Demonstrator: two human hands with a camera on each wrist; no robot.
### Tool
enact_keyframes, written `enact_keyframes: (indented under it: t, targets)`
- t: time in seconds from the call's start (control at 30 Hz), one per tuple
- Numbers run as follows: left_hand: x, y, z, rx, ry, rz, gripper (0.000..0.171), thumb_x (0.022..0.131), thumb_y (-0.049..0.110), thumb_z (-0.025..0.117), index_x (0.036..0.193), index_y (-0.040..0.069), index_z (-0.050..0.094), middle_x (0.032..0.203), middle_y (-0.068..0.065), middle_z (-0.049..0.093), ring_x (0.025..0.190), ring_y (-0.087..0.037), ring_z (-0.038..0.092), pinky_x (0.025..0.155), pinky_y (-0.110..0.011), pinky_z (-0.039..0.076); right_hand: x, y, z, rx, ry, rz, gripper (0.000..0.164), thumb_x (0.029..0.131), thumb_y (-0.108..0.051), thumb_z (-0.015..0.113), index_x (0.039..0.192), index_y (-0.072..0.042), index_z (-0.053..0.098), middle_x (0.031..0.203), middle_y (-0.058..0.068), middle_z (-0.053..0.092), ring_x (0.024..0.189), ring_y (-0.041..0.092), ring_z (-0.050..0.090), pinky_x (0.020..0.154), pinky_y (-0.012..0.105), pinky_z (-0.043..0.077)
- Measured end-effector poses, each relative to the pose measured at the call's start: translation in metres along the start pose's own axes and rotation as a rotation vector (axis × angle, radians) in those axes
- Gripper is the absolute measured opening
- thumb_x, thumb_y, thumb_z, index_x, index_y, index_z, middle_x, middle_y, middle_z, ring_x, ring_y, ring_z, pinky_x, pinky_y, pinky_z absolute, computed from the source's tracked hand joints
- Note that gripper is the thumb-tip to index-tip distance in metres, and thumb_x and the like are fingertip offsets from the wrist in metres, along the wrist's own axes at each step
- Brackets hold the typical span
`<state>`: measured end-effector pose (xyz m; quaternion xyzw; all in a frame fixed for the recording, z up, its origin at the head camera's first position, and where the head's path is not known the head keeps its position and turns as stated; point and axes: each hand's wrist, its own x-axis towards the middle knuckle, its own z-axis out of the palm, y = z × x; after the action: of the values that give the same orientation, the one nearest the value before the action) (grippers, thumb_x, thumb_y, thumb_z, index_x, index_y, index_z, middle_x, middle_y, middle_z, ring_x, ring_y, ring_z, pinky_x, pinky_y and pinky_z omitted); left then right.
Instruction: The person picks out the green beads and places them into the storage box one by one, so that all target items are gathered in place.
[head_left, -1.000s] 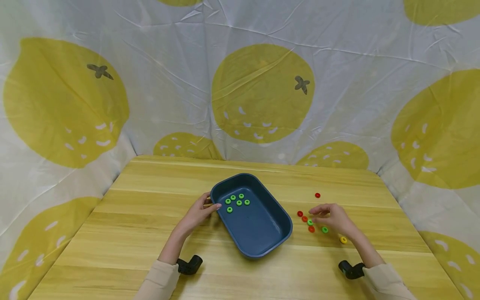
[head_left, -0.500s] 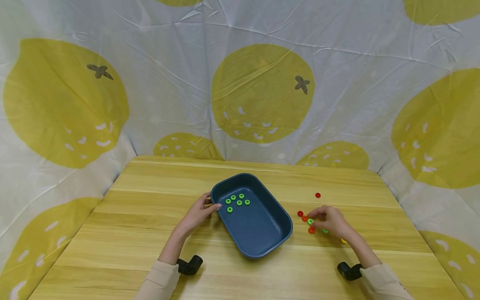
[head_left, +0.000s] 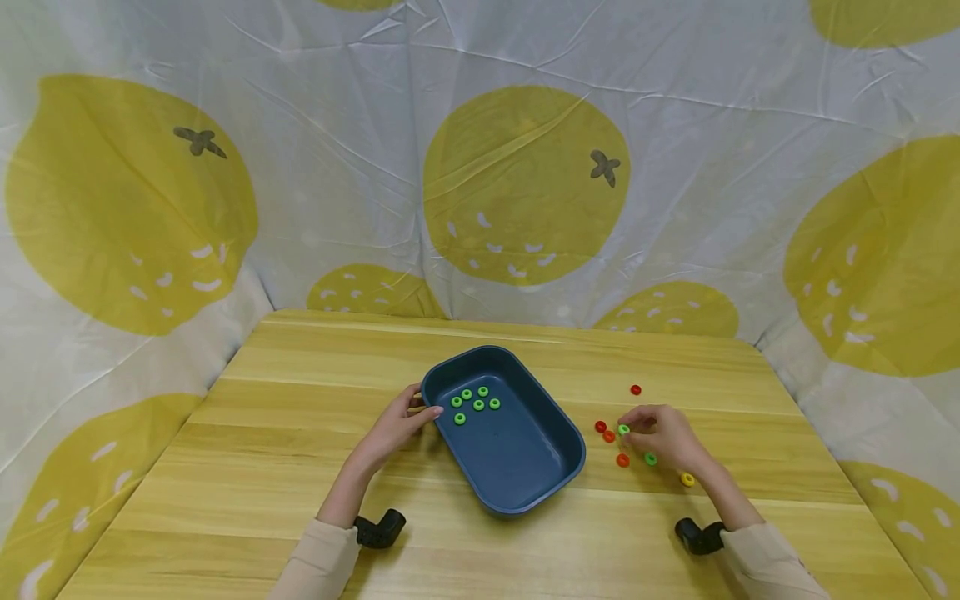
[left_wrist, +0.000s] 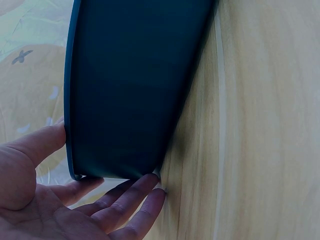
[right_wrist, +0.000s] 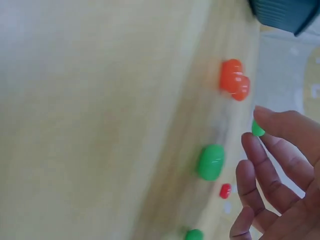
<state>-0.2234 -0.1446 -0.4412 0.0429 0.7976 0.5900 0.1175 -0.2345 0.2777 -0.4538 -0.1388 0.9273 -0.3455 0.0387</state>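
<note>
A dark blue rectangular basin [head_left: 517, 458] stands at an angle mid-table. Several green rings [head_left: 478, 406] lie in its far left part. My left hand [head_left: 396, 423] holds the basin by its left corner, thumb over the rim and fingers along the outside wall, as the left wrist view shows. To the right of the basin, my right hand [head_left: 666, 435] pinches a small green ring [right_wrist: 257, 129] between thumb and index finger, raised above the tabletop. Its other fingers are loosely bent. Red ring [head_left: 601, 427] and orange ring [head_left: 609, 437] lie just left of these fingertips.
Another orange ring [head_left: 623, 460], a green ring [head_left: 651, 459] and a yellow ring [head_left: 687, 479] lie around the right hand. One red ring [head_left: 636, 390] sits farther back. The wooden table [head_left: 337, 350] ends at a lemon-print cloth [head_left: 525, 183] behind.
My right hand closed its fingertips on the green ring among the orange ones and lifted it slightly off the table. The left hand and basin stayed in place.
</note>
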Motion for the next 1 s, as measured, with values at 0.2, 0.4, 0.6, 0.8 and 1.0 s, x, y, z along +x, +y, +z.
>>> enact_keyframes:
  t: [0.2, 0.4, 0.6, 0.8, 1.0]
  targets:
    - [-0.002, 0.002, -0.001, 0.002, -0.003, 0.008, 0.056, 0.096, 0.017, 0.053, 0.143, -0.002, 0.029, 0.136, -0.030, 0.043, 0.127, -0.045, 0.042, 0.099, -0.053, 0.041, 0.013, -0.014, -0.007, 0.010, 0.087, -0.045, 0.016, 0.081, -0.010, 0.072, 0.096, -0.004, 0.071, 0.088, 0.009, 0.072, 0.072, 0.007, 0.060, 0.060, 0.019, 0.047]
    - [-0.003, 0.003, 0.000, 0.009, 0.001, 0.003, 0.057, 0.096, 0.018, 0.054, 0.143, -0.002, 0.029, 0.136, -0.030, 0.043, 0.127, -0.046, 0.042, 0.100, -0.053, 0.041, 0.030, -0.036, -0.011, 0.031, 0.089, -0.051, 0.022, 0.082, -0.016, 0.071, 0.102, -0.006, 0.070, 0.093, 0.009, 0.072, 0.075, 0.009, 0.062, 0.059, 0.021, 0.048]
    - [-0.003, 0.003, 0.000, 0.014, 0.001, 0.002, 0.059, 0.096, 0.021, 0.055, 0.143, -0.002, 0.029, 0.136, -0.030, 0.043, 0.127, -0.045, 0.043, 0.100, -0.053, 0.041, 0.047, -0.060, -0.013, 0.051, 0.081, -0.088, 0.022, 0.083, -0.018, 0.071, 0.104, -0.009, 0.070, 0.098, 0.009, 0.071, 0.080, 0.014, 0.063, 0.060, 0.023, 0.048]
    - [-0.003, 0.003, 0.000, 0.002, -0.003, 0.004, 0.056, 0.096, 0.017, 0.053, 0.143, -0.003, 0.028, 0.136, -0.031, 0.043, 0.127, -0.046, 0.042, 0.100, -0.053, 0.040, 0.063, -0.081, -0.011, 0.075, 0.075, -0.140, 0.023, 0.083, -0.018, 0.071, 0.105, -0.008, 0.070, 0.100, 0.011, 0.071, 0.081, 0.019, 0.064, 0.061, 0.024, 0.049]
    - [-0.003, 0.003, 0.000, 0.000, 0.001, 0.001, 0.055, 0.096, 0.015, 0.052, 0.143, -0.002, 0.029, 0.136, -0.030, 0.043, 0.127, -0.045, 0.042, 0.100, -0.053, 0.041, 0.075, -0.101, -0.003, 0.107, 0.063, -0.160, 0.024, 0.083, -0.018, 0.071, 0.106, -0.009, 0.070, 0.101, 0.011, 0.071, 0.082, 0.022, 0.065, 0.063, 0.028, 0.049]
